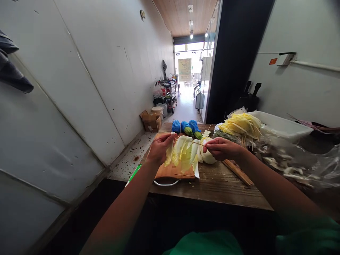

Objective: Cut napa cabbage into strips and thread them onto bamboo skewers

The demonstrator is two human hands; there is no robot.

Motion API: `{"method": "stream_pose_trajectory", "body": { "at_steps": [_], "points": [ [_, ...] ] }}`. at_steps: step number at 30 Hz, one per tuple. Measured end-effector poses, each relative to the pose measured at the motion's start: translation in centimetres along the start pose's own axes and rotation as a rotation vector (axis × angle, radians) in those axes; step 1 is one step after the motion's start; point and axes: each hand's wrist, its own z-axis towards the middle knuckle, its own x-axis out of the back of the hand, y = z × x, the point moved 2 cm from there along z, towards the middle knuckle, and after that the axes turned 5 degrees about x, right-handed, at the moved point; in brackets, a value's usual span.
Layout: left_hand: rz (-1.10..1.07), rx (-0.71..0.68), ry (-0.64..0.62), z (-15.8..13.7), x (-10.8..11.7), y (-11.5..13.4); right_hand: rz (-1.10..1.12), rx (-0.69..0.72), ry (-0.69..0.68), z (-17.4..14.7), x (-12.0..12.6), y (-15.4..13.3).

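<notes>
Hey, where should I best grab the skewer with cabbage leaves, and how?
Probably pinch the bamboo skewer on its bare right stretch, coming from the right, where the right grip holds it. It is thin and slants slightly down that way, and napa cabbage leaves hang farther left.

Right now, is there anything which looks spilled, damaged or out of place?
Yes: a reddish-brown patch, perhaps a stain, marks the speckled floor left of the wooden table, much larger than the flecks around it. Pale scraps lie on the table near the cutting board.
</notes>
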Motion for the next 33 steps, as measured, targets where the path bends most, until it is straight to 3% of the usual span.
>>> {"method": "stream_pose_trajectory", "body": {
  "at_steps": [5,9,12,14,16,19,21,23,27,29,33],
  "points": [
    [0.083,-0.184,0.188,3.1,1.0,-0.5,0.004,0.031,0.103,-1.9,3.3,0.3],
    [0.438,-0.123,0.103,4.2,1.0,-1.3,-0.060,0.132,0.272,-2.3,3.5,-0.1],
    [0.522,-0.116,0.187,2.1,0.3,-1.3,-0.252,0.242,0.482,-1.7,0.7,-0.1],
    [0.340,-0.070,0.197,-0.7,-0.2,-1.3,-0.525,0.323,0.612,-1.0,-2.3,0.9],
    [0.065,0.052,0.098,-4.0,-0.5,-1.7,-0.824,0.404,0.631,-0.1,-5.9,3.1],
    [-0.177,0.088,0.126,-8.9,0.6,-2.3,-1.002,0.472,0.496,1.6,-11.2,7.6],
    [-0.234,0.086,0.250,-11.6,2.3,-2.6,-0.934,0.500,0.457,2.8,-14.0,10.1],
    [-0.262,0.067,0.392,-13.9,4.2,-2.7,-0.732,0.461,0.433,4.2,-16.3,11.8],
    [-0.301,0.069,0.557,-17.8,7.1,-2.8,-0.120,0.102,0.132,7.1,-20.4,14.2],
    [-0.320,0.070,0.612,-19.4,8.0,-3.2,0.066,-0.013,-0.001,7.9,-22.3,15.1],
    [-0.387,0.035,0.743,-21.0,9.0,-4.3,0.081,-0.006,0.068,8.2,-24.5,16.7]
  ]
}}
